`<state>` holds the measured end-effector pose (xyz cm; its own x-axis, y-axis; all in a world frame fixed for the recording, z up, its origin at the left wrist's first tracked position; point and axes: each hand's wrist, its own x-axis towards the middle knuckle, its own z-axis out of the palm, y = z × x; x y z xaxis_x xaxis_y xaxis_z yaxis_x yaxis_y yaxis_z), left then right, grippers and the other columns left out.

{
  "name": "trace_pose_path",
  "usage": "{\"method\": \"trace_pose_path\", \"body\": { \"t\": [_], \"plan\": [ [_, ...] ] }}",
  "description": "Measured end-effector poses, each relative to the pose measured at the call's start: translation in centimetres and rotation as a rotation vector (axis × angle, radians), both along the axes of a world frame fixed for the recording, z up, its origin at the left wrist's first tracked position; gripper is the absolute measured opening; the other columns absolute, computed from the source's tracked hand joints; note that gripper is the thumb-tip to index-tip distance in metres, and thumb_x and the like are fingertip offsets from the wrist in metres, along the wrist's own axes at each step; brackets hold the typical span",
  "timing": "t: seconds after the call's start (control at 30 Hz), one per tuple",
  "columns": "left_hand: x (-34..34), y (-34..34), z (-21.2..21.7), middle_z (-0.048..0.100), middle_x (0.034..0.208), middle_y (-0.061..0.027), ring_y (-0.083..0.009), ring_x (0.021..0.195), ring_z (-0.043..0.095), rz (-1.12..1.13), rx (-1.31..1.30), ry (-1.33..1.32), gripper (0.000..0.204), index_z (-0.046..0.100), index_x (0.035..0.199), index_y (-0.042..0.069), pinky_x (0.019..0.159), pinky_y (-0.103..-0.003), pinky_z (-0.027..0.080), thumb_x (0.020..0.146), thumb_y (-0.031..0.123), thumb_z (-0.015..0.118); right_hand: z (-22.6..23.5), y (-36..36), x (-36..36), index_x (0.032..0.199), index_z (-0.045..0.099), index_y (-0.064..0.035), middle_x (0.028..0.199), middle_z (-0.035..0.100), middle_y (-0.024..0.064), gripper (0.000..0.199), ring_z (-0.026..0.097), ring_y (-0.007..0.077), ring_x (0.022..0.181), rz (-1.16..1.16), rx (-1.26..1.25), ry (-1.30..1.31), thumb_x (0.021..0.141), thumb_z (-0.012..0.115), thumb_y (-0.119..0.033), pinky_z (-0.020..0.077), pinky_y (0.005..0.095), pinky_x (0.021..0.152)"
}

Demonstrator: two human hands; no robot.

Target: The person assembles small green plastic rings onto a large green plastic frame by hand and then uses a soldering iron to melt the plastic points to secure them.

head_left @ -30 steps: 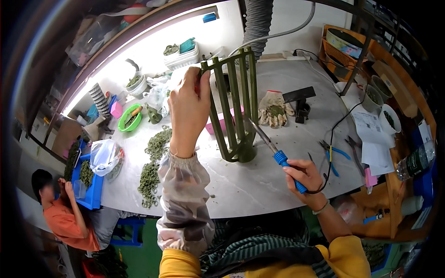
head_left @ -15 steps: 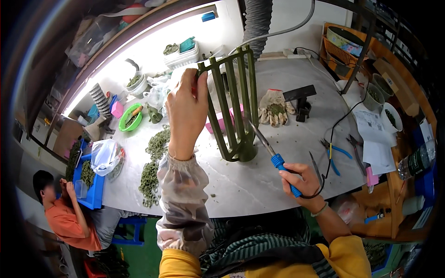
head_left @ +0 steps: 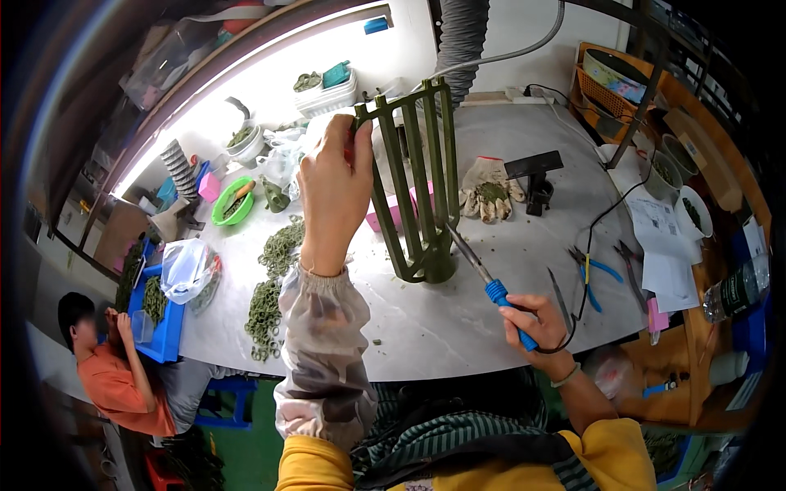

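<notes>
While the left hand (head_left: 334, 192) grips the top rail of the upright green slatted frame (head_left: 417, 184) on the grey table (head_left: 458, 327), the right hand (head_left: 536, 323) is closed around a blue-handled soldering iron (head_left: 483, 274), tip touching the frame's lower part.

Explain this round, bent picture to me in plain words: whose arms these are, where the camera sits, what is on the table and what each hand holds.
No machine here: a person works with bare hands, filmed by a wide lens on their head, which bends straight edges. The arms rising from the lower edge are their own. The left hand grips the top of an upright olive-green slatted frame standing on the grey table. The right hand holds a blue-handled soldering iron, its tip at the frame's base. Also on the table: piles of small green rings, a work glove, blue-handled pliers and a green bowl. Another person in orange sits at lower left.
</notes>
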<state>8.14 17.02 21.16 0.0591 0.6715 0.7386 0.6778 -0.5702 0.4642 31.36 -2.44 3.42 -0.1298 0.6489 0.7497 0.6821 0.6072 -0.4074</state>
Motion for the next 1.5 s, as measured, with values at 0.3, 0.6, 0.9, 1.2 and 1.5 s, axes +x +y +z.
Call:
{"method": "trace_pose_path", "body": {
  "t": [0.3,0.6,0.9,1.2,1.5],
  "plan": [
    [-0.5,0.2,0.1,0.068,0.076,-0.0158,-0.0342,0.065,0.066,0.018,0.006,0.010,0.021,0.064,0.098,0.002,0.060,-0.042,0.050,0.097,0.024,0.062,2.8,-2.7,0.1,0.110,0.071,-0.0070,0.117,0.060,0.0140,0.029,0.066,0.0232,0.092,0.013,-0.080,0.199,0.082,0.069,0.003,0.0556,0.0306,0.077],
    [0.9,-0.4,0.0,0.066,0.075,-0.0150,-0.0354,0.064,0.065,0.068,0.106,0.074,0.020,0.063,0.099,0.003,0.059,-0.043,0.049,0.097,0.024,0.062,6.0,0.7,-3.0,0.111,0.073,-0.0058,0.121,0.060,0.0126,0.039,0.071,0.0222,0.087,0.009,0.136,0.112,0.074,0.077,0.006,0.0610,0.0323,0.078],
    [1.9,-1.6,0.3,0.065,0.073,-0.0153,-0.0342,0.061,0.063,0.032,0.142,0.091,0.019,0.062,0.101,0.004,0.056,-0.042,0.048,0.097,0.023,0.062,7.7,0.9,-5.0,0.109,0.073,-0.0036,0.119,0.060,0.0153,0.033,0.069,0.0279,0.096,-0.059,0.200,0.016,0.078,0.074,0.006,0.0619,0.0339,0.078],
    [0.3,-0.4,-0.1,0.065,0.071,-0.0150,-0.0343,0.059,0.063,0.051,0.128,0.060,0.019,0.062,0.097,0.003,0.055,-0.042,0.048,0.096,0.022,0.063,4.4,-2.1,-3.5,0.110,0.073,-0.0106,0.115,0.063,0.0115,0.039,0.070,0.0249,0.089,0.015,0.015,0.102,0.074,0.078,0.001,0.0600,0.0316,0.075],
    [-2.6,0.4,-0.9,0.062,0.066,-0.0136,-0.0216,0.052,0.058,0.010,-0.024,-0.097,0.021,0.061,0.104,0.002,0.052,-0.035,0.044,0.099,0.022,0.062,2.1,-3.0,-2.7,0.113,0.071,-0.0121,0.115,0.063,0.0115,0.039,0.069,0.0258,0.090,0.106,0.029,0.080,0.076,0.076,0.000,0.0585,0.0333,0.073]
  ]
}}
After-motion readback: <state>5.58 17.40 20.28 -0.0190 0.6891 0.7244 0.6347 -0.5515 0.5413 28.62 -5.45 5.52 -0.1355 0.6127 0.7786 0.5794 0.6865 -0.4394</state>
